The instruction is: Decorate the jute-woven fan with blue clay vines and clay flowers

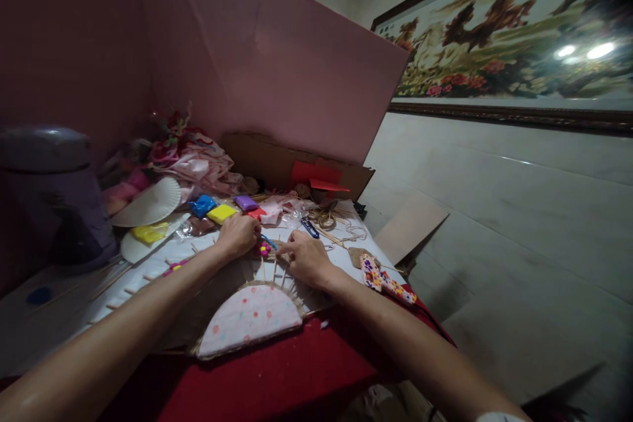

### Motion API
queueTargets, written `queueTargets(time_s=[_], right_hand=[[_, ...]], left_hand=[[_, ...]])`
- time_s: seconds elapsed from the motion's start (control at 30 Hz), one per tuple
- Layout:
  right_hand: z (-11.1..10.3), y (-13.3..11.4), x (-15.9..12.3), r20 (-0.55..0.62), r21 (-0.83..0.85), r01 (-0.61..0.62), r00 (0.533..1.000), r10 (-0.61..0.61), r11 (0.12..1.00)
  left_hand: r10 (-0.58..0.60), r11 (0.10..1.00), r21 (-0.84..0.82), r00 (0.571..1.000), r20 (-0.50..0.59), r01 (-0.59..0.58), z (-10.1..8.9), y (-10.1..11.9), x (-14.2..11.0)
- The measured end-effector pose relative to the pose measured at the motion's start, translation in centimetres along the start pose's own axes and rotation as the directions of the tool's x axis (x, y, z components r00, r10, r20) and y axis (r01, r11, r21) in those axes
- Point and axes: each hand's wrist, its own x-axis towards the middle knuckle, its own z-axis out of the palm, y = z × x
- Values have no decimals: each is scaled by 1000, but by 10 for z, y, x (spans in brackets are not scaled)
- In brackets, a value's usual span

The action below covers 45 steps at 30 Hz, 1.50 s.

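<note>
A thin blue strip (268, 242), which looks like modelling clay, stretches between my two hands. My left hand (241, 235) is closed in a pinch at its upper left end. Fingers of my right hand (309, 258) close on the lower right end, palm down. Just under the strip sits a pink clay flower (266, 249) on the rim of a half-round craft piece. That piece has a dotted fabric half-circle (252, 320) edged with twine, and thin sticks (264, 269) fan out from it. Another pink flower (177, 266) shows beside my left forearm.
Blue (202, 205), yellow (222, 213) and purple clay packs (246, 203) lie beyond my hands. A dark blue cutter (310, 227), twine coil (324, 217) and patterned fabric strips (370, 271) are to the right. A purple canister (54, 198) stands left; cardboard (257, 158) leans behind.
</note>
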Motion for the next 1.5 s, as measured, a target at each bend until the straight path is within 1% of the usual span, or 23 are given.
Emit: queueTargets(time_s=[0.07,0.13,0.23,0.5,0.67,0.73,0.83,0.93,1.17,1.37,1.5], right_hand=[[1,2,0,5,3,-10,1000,10,1000],[2,4,1,6,43,-37,999,37,998],[2,6,3,-15,85,-66,998,67,994],[9,7,1,-35,24,39,999,-38,999],[6,9,5,-77,29,33,997,-31,999],[5,7,8,-88,11,50,995,-49,999],[6,3,11,-56,-27,83,995,-84,996],[8,2,13,-23,-44,86,996,-87,995],[8,5,17,-42,0,52,998,-52,999],[8,-1,20,58,-38,61,997,-59,997],[8,-2,22,41,-51,52,998,-50,997]], left_hand=[[2,1000,4,1000,-7,-2,0,0,0],[8,1000,7,1000,-12,-8,0,1,0],[23,1000,7,1000,-20,-23,0,0,0],[35,999,9,999,-36,-34,-1,-1,-1],[44,999,5,998,-44,-44,-1,-1,-2],[48,999,8,998,-44,-48,-1,-1,-1],[53,998,18,998,-41,-52,-1,-1,-1],[62,998,29,997,-42,-61,-2,0,-2],[81,996,48,996,-48,-78,-4,2,-5],[66,996,54,997,-36,-64,-2,-1,-3],[65,996,59,997,-31,-64,-1,-2,-3]])
